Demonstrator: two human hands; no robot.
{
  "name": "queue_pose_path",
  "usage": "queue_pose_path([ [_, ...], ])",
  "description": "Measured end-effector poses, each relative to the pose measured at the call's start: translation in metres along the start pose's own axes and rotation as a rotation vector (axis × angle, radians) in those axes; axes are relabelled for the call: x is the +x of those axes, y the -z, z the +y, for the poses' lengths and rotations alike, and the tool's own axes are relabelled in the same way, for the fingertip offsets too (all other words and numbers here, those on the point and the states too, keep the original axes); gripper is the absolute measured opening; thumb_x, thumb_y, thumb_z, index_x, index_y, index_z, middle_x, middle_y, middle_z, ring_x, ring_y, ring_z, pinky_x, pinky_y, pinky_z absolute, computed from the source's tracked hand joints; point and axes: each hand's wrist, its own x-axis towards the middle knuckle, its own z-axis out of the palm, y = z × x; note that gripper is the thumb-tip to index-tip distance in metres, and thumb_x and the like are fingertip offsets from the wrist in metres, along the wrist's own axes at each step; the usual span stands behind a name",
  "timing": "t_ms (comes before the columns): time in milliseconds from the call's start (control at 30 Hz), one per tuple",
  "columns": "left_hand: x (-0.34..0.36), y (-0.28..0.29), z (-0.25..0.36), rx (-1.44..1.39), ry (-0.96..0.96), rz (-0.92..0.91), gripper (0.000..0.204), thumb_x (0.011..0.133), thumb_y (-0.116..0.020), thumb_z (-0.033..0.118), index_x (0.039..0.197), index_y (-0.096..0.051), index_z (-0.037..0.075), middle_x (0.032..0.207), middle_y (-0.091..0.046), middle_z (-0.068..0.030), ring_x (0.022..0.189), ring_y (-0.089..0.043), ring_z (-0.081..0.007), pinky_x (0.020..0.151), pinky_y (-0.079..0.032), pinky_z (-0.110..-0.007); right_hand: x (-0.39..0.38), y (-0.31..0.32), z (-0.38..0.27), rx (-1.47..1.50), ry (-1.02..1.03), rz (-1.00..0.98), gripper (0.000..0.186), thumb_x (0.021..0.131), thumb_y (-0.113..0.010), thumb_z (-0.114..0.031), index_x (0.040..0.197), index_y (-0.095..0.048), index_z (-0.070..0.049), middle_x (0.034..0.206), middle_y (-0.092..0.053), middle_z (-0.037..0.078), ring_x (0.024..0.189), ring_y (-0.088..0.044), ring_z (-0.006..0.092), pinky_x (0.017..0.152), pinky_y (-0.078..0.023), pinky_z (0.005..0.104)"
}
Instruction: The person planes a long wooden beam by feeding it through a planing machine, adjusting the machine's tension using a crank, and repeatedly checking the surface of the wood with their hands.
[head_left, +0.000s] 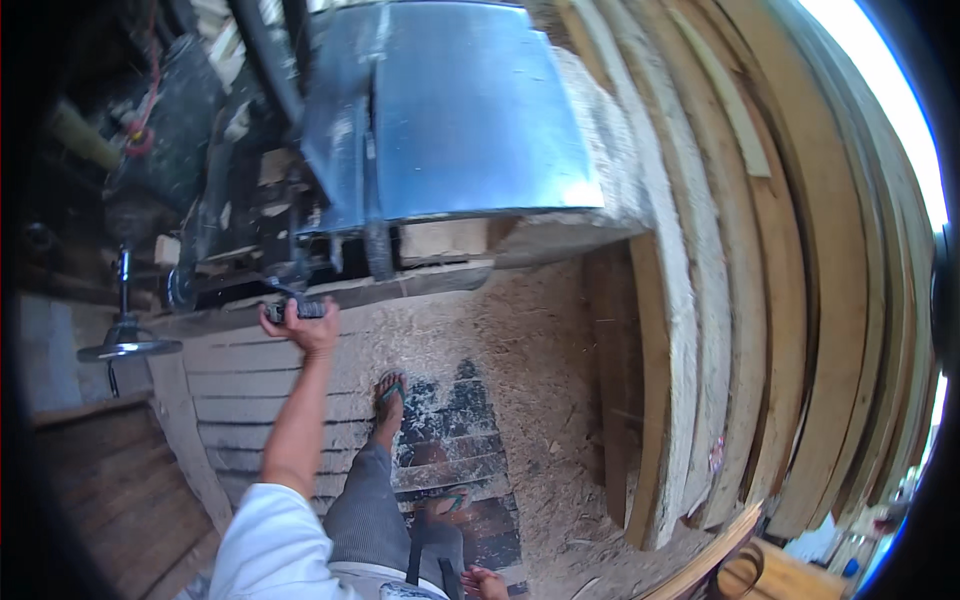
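Observation:
My left hand reaches forward on a stretched arm, its fingers wrapped round a dark ribbed handle at the near edge of the machine. The handle sits on a short metal lever, low in front of a smooth, shiny metal table plate. Parts of the dark machine frame stand just beyond my fingers. Down by my right leg, at the lower edge, hangs my right hand. Its fingers look loosely apart with nothing in them, though the view of it is small.
Long timber boards stack along the right side. A metal handwheel stands at the left. Sawdust covers the floor around my sandalled feet and dark slats. Another cut board lies at lower right.

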Motion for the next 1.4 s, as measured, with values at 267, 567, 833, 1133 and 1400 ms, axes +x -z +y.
queue_pose_path([
  [267,0.044,0.144,0.050,0.345,-0.176,-1.041,0.034,0.069,-0.068,0.007,0.101,-0.069,0.018,0.124,-0.054,-0.0094,0.119,-0.047,-0.0310,0.099,-0.039,-0.045,0.043,0.041,0.060,-0.009,0.548,0.064,0.024,0.087,-0.068,-0.019,0.104,-0.070,-0.003,0.086,-0.071,0.003,0.070,-0.059,0.0090,0.064,-0.047,0.0240],
  [567,-0.287,0.390,0.375,-0.007,-0.688,-2.652,0.046,0.080,-0.063,0.041,0.113,-0.067,0.010,0.105,-0.068,-0.0186,0.100,-0.064,-0.0339,0.086,-0.050,-0.042,0.051,0.180,0.175,0.645,0.434,0.162,0.020,0.088,-0.063,-0.023,0.082,-0.069,-0.004,0.073,-0.067,0.008,0.058,-0.060,0.0148,0.052,-0.048,0.0299],
  [833,-0.331,0.499,0.667,-1.250,-1.005,-2.607,0.036,0.086,-0.063,0.029,0.114,-0.059,0.006,0.103,-0.066,-0.0147,0.096,-0.064,-0.0303,0.082,-0.050,-0.040,0.060,0.216,0.261,0.812,0.203,0.192,0.023,0.091,-0.057,-0.025,0.088,-0.068,-0.004,0.079,-0.067,0.012,0.066,-0.064,0.0197,0.054,-0.051,0.0337],
  [1133,-0.433,0.256,0.445,0.188,-1.366,-2.449,0.049,0.081,-0.059,0.048,0.112,-0.069,0.012,0.119,-0.064,-0.0158,0.110,-0.062,-0.0321,0.091,-0.049,-0.043,0.055,0.246,0.155,0.466,0.370,0.026,0.033,0.093,-0.056,-0.032,0.088,-0.069,-0.002,0.082,-0.067,0.013,0.068,-0.066,0.0202,0.058,-0.052,0.0345],
  [1400,-0.447,0.191,0.535,0.679,-0.856,-2.548,0.049,0.080,-0.067,0.042,0.120,-0.066,0.013,0.102,-0.072,-0.0083,0.092,-0.069,-0.0275,0.080,-0.053,-0.040,0.069,0.458,0.143,0.825,0.168,0.181,0.031,0.093,-0.058,-0.035,0.088,-0.069,-0.006,0.078,-0.065,0.009,0.063,-0.062,0.0207,0.054,-0.051,0.0386],
])
